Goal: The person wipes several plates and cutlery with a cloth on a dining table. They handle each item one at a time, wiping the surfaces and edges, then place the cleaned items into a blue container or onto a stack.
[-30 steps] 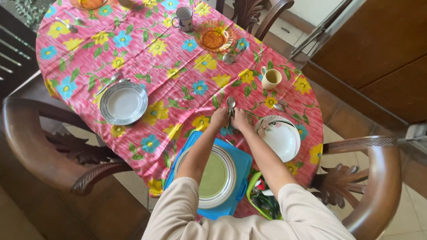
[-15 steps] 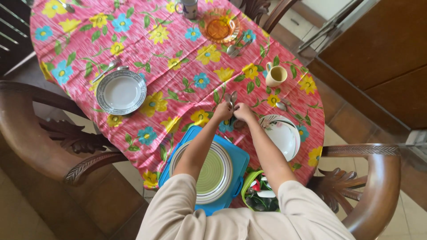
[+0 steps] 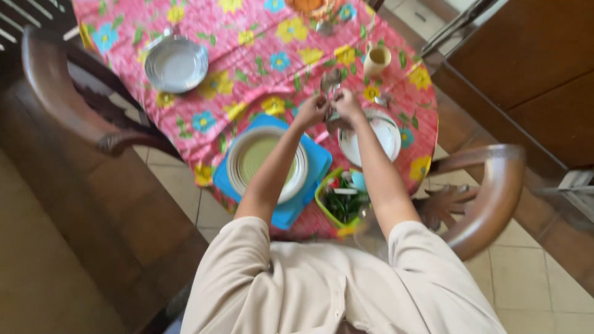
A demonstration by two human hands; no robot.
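My left hand (image 3: 312, 110) and my right hand (image 3: 348, 105) are close together above the pink flowered tablecloth (image 3: 260, 55), both closed around a bundle of metal cutlery (image 3: 331, 83) that points away from me. Under my left forearm a green-centred plate (image 3: 263, 162) rests on a blue placemat (image 3: 309, 185). A white plate (image 3: 383, 133) lies just right of my right hand. A green container (image 3: 340, 204) with dark leafy contents stands at the table's near edge between my arms.
A metal plate (image 3: 176, 64) lies at the far left of the table. A small yellow cup (image 3: 376, 60) stands beyond my hands, and an orange dish (image 3: 307, 6) at the far edge. Wooden chairs (image 3: 68, 105) flank the table, one arm (image 3: 489, 198) at right.
The view has swung and drawn closer, so the table sits higher in the frame. My hands stay together on the cutlery above the same spot beside the white plate.
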